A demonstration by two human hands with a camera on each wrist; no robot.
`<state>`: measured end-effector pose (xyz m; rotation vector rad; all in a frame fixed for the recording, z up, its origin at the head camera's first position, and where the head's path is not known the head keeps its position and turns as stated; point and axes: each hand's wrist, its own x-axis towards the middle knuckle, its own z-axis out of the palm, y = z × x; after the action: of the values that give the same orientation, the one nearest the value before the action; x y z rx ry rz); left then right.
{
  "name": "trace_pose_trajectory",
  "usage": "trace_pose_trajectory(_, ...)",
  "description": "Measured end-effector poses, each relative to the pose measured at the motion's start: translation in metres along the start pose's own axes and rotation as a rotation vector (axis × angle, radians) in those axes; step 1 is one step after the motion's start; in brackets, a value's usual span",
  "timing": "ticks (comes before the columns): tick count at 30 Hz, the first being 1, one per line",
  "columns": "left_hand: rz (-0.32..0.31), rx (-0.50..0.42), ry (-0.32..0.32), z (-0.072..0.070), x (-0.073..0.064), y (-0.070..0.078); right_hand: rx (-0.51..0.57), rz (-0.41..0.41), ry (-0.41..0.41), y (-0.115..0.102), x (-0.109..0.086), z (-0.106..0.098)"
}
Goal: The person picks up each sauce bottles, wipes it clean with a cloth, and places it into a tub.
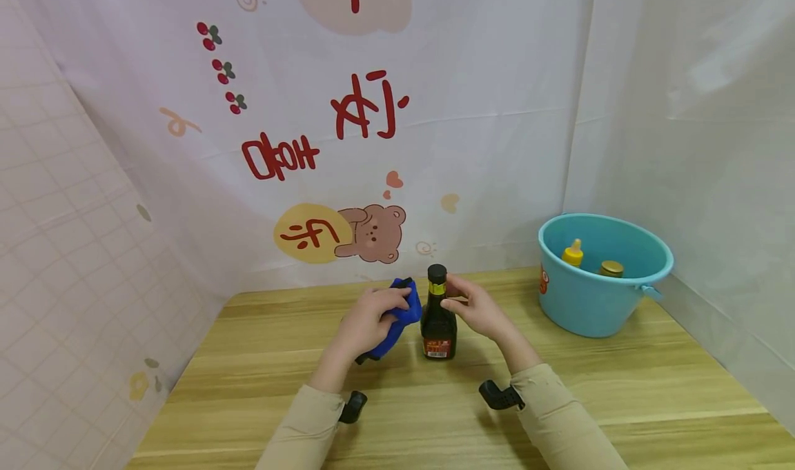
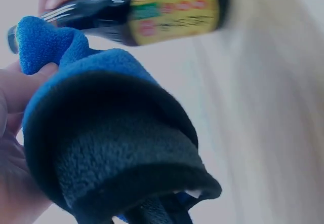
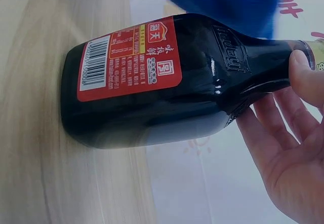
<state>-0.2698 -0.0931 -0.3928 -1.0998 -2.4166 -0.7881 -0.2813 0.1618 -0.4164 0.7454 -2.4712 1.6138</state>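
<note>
A dark soy sauce bottle (image 1: pixel 438 325) with a black cap and a red label is upright in the head view; whether its base touches the table cannot be told. My right hand (image 1: pixel 481 311) holds it by the neck, thumb on the near side and fingers behind, as the right wrist view shows. Just left of the bottle, my left hand (image 1: pixel 365 324) grips a blue cloth (image 1: pixel 408 310) with a dark edge. The cloth (image 2: pixel 111 64) hangs in folds from the fingers in the left wrist view, close beside the bottle (image 2: pixel 172 16), showing a dark grey underside.
A light blue bucket (image 1: pixel 596 311) stands at the back right of the wooden table (image 1: pixel 267 359). Inside it are a yellow-topped bottle (image 1: pixel 573 254) and a jar with a gold lid (image 1: pixel 611 269). A printed white curtain (image 1: pixel 484 145) hangs behind the table.
</note>
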Motion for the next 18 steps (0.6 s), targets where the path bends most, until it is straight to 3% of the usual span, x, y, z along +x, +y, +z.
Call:
trace_pose_trajectory(3, 0.018, 0.002, 0.058, -0.006, 0.008, 0.008, -0.005, -0.003, -0.005, 0.000, 0.000, 0.000)
trace_pose_trajectory(7, 0.047, 0.001, 0.088, -0.008, 0.014, 0.019, -0.020, -0.006, -0.008, 0.001, -0.001, -0.001)
trace_pose_trajectory(18, 0.044, 0.025, 0.039, 0.010, 0.009, 0.016, -0.036, 0.001, 0.002, 0.001, -0.001, 0.000)
